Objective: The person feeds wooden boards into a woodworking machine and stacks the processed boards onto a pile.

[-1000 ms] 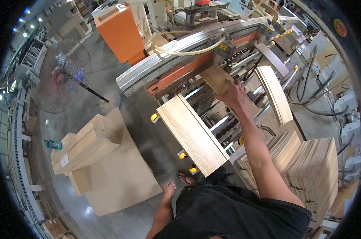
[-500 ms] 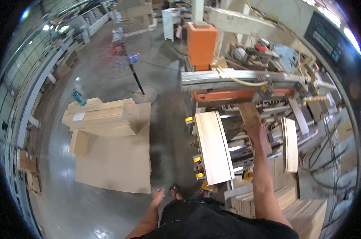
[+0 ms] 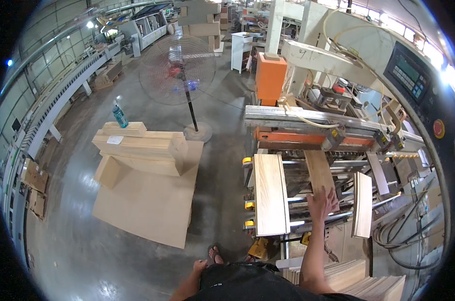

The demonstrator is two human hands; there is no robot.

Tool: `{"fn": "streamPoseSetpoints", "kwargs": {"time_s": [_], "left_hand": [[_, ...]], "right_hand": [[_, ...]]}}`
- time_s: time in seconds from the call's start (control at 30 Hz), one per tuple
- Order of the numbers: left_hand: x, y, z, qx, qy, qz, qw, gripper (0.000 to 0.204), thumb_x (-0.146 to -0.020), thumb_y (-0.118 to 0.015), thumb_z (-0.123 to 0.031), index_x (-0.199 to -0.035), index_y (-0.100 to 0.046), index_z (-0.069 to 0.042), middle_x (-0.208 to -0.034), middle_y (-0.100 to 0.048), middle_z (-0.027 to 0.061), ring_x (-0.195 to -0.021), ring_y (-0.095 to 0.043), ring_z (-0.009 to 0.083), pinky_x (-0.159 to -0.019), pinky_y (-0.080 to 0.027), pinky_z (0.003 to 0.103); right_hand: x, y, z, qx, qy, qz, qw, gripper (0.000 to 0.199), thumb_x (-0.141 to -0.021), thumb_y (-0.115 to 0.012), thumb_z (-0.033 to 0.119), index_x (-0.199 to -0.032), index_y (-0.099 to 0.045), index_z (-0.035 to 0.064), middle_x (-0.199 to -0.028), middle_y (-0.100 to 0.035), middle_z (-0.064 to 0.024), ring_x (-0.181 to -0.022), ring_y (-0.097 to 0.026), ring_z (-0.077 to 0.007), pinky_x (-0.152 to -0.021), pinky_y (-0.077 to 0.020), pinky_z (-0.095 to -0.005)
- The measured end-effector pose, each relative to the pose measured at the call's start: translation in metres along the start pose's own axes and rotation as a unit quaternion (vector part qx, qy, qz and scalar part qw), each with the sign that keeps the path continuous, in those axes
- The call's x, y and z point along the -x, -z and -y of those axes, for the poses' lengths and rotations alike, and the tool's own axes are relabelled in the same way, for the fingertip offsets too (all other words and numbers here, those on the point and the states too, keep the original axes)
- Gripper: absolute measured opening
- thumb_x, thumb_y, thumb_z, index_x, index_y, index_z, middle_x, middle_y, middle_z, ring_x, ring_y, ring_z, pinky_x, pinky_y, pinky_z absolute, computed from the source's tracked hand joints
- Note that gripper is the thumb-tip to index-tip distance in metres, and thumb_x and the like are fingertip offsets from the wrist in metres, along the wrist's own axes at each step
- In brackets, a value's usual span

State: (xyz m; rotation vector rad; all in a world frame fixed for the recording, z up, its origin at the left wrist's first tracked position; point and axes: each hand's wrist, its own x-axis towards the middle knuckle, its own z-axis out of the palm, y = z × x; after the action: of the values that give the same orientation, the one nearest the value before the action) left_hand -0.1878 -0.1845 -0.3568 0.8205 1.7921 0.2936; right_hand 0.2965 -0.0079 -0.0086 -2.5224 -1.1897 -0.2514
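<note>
My right hand (image 3: 321,203) lies flat, fingers spread and clamped on nothing, on the near end of the middle board (image 3: 318,173), which now lies straighter on the machine's rails (image 3: 307,213) toward the orange bar (image 3: 307,138) than a moment ago. My left hand (image 3: 200,264) hangs open and empty at my side.

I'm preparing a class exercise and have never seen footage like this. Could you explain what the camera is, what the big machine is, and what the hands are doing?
The view comes from a fisheye camera on a person's head, looking down in a workshop. The right hand presses flat on a narrow wooden board lying on a woodworking machine. A wider wooden panel lies beside it. The left hand hangs empty by the person's side. On the floor a stack of boards carries a bottle, with a fan behind.
</note>
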Motion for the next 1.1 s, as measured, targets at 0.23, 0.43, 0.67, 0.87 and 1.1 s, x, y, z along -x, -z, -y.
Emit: {"fn": "streamPoseSetpoints", "kwargs": {"time_s": [0.23,0.43,0.67,0.87,1.1], "left_hand": [[0.016,0.020,0.014,-0.305,-0.192,0.089,0.928,0.041,-0.082,-0.063,-0.035,-0.101,-0.064,0.000,-0.077,-0.065,0.0137,-0.075,-0.063,0.0239,-0.067,-0.049,0.039],[0.012,0.017,-0.035,-0.067,-0.045,0.088,0.993,0.040,-0.086,-0.059,-0.036,-0.102,-0.063,0.000,-0.076,-0.063,0.0102,-0.068,-0.060,0.0200,-0.061,-0.049,0.035],[0.036,0.002,-0.110,0.099,-0.046,0.148,0.983,0.031,-0.090,-0.056,-0.031,-0.108,-0.057,-0.006,-0.082,-0.061,0.0023,-0.067,-0.058,0.0174,-0.060,-0.047,0.034],[0.026,0.000,-0.091,0.042,-0.047,0.109,0.992,0.032,-0.090,-0.057,-0.031,-0.103,-0.062,-0.002,-0.087,-0.065,0.0058,-0.071,-0.059,0.0161,-0.063,-0.047,0.031],[0.010,0.025,-0.002,-0.069,-0.067,0.096,0.991,0.030,-0.081,-0.063,-0.033,-0.083,-0.069,-0.004,-0.069,-0.065,0.0050,-0.065,-0.060,0.0156,-0.059,-0.047,0.034]], "right_hand": [[0.034,0.006,-0.024,-0.063,-0.022,-0.021,0.998,0.069,-0.065,-0.074,0.024,-0.130,-0.051,0.0140,-0.144,-0.036,-0.0154,-0.137,-0.029,-0.0281,-0.110,-0.0130,-0.0572],[0.031,-0.003,-0.029,-0.103,-0.028,-0.043,0.993,0.068,-0.061,-0.068,0.015,-0.128,-0.052,0.0124,-0.142,-0.038,-0.0199,-0.136,-0.030,-0.0325,-0.109,-0.0112,-0.0578],[0.029,-0.006,-0.030,-0.106,-0.036,-0.037,0.993,0.068,-0.063,-0.069,0.013,-0.129,-0.053,0.0158,-0.145,-0.035,-0.0185,-0.137,-0.028,-0.0326,-0.109,-0.0117,-0.0580],[0.045,0.012,-0.025,-0.038,-0.061,-0.043,0.996,0.054,-0.070,-0.068,0.010,-0.123,-0.057,0.0149,-0.138,-0.046,-0.0109,-0.131,-0.038,-0.0296,-0.111,-0.0138,-0.0551],[0.065,0.049,-0.094,-0.222,-0.134,-0.206,0.944,0.025,-0.079,-0.071,0.022,-0.096,-0.068,0.0043,-0.093,-0.069,-0.0093,-0.081,-0.063,-0.0249,-0.072,-0.0492,-0.0342]]}}
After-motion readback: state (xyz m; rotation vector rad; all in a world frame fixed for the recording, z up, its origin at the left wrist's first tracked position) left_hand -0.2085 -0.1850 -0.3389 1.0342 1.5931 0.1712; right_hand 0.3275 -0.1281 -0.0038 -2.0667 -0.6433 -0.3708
